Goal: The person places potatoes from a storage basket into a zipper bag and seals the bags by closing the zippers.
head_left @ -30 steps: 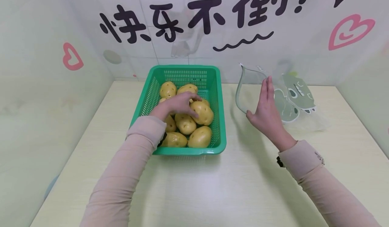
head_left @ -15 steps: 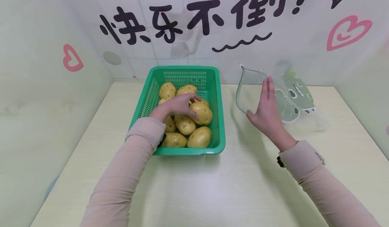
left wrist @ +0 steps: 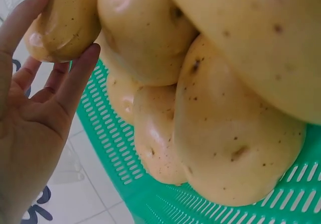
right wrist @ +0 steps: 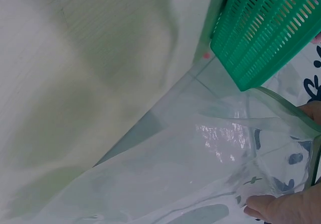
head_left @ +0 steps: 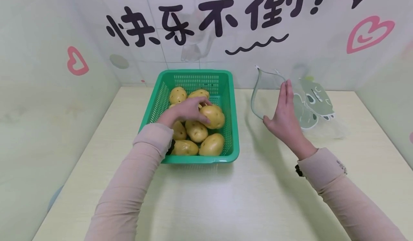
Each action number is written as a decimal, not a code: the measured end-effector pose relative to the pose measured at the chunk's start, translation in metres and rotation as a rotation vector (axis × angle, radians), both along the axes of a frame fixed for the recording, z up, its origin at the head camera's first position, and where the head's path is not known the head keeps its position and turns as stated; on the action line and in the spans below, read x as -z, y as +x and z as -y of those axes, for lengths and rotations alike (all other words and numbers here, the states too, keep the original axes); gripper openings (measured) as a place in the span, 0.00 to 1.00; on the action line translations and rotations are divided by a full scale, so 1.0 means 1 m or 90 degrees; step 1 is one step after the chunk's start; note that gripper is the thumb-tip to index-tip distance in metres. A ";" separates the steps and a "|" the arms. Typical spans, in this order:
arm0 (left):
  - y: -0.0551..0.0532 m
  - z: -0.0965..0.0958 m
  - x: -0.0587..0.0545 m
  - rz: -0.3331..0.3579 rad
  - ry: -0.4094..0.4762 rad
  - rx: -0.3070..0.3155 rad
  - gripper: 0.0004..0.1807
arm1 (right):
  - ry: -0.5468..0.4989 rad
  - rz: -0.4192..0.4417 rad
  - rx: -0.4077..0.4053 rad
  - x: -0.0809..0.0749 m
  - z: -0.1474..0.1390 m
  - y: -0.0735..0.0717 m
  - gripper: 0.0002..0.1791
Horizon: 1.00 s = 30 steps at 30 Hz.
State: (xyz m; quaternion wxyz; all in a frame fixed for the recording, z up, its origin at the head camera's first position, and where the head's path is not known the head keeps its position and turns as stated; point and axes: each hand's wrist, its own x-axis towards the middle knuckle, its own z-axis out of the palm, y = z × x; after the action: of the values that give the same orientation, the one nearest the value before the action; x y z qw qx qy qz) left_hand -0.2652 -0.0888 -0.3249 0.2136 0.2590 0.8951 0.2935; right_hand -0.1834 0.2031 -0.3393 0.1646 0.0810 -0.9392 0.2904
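In the head view my left hand (head_left: 189, 109) reaches into a green plastic basket (head_left: 236, 133) and grips a large yellow potato (head_left: 213, 117) on top of the pile. The left wrist view shows thumb and fingers around the end of that potato (left wrist: 67, 25). To the right, my right hand (head_left: 284, 121) holds a clear zip bag (head_left: 317, 98) with a green cartoon print, its mouth spread toward the basket. Two fingers stand straight up along the rim, and the thumb touches the rim's near side. The right wrist view shows the bag's clear film (right wrist: 165, 179) stretched from the hand.
Several more potatoes (head_left: 211, 145) fill the basket beneath the gripped one. The basket stands on a pale wooden table (head_left: 200, 201), close to a back wall (head_left: 245, 65) with black lettering. Printed side walls (head_left: 48, 101) flank the table.
My left hand and its potato have risen slightly within the basket. The right hand has stayed at the bag's mouth, shifting only slightly.
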 end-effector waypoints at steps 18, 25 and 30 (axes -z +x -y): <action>-0.004 0.001 -0.023 -0.001 0.114 -0.092 0.35 | -0.039 -0.007 -0.007 -0.010 0.002 0.000 0.56; -0.001 -0.008 -0.029 -0.003 0.158 -0.111 0.35 | -0.067 0.007 -0.014 -0.018 0.004 0.001 0.58; 0.001 -0.013 -0.033 -0.016 0.195 -0.139 0.35 | -0.082 0.022 -0.015 -0.024 0.005 0.003 0.59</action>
State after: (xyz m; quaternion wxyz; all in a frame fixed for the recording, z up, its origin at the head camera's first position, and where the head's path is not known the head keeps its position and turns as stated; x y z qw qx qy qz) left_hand -0.2637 -0.0755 -0.2923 0.1276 0.1936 0.8654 0.4442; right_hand -0.1806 0.1983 -0.3150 0.1501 0.0762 -0.9202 0.3533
